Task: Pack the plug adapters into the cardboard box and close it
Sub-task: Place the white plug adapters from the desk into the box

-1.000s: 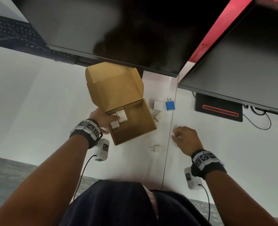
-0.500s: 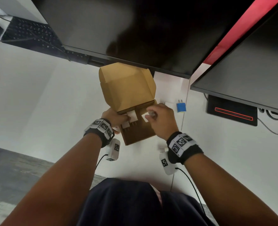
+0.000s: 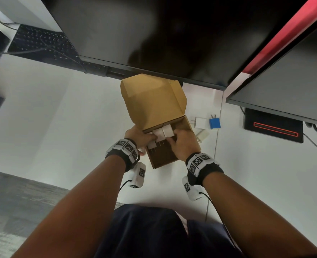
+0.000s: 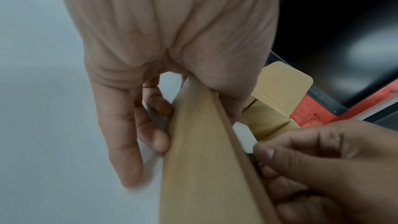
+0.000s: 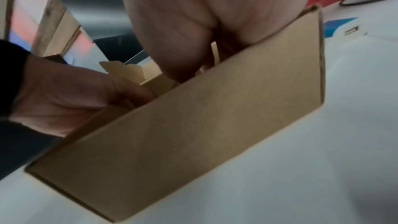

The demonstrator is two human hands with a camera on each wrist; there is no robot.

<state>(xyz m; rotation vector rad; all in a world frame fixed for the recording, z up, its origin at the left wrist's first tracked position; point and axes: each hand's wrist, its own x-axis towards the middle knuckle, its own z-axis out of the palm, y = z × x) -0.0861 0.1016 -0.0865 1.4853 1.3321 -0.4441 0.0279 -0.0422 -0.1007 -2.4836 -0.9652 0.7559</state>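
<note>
Both hands at the open cardboard box (image 3: 163,159), adapters partly packed.

Box: plain brown corrugated, on the white desk (image 3: 60,118) below the monitor (image 3: 154,34); lid (image 3: 152,101) standing up at the far side. Three white plug adapters (image 3: 162,134) sit inside along the far wall, prongs toward the person. Left hand (image 3: 138,135) clamps the box's left wall: thumb inside, fingers (image 4: 158,140) outside. Right hand (image 3: 184,144) reaches into the box, fingers curled at the rightmost adapter; whether it actually grips is unclear. Outside, just right of the box: a white adapter (image 3: 199,122), a blue adapter (image 3: 214,123) and a cream one (image 3: 202,135).
</note>
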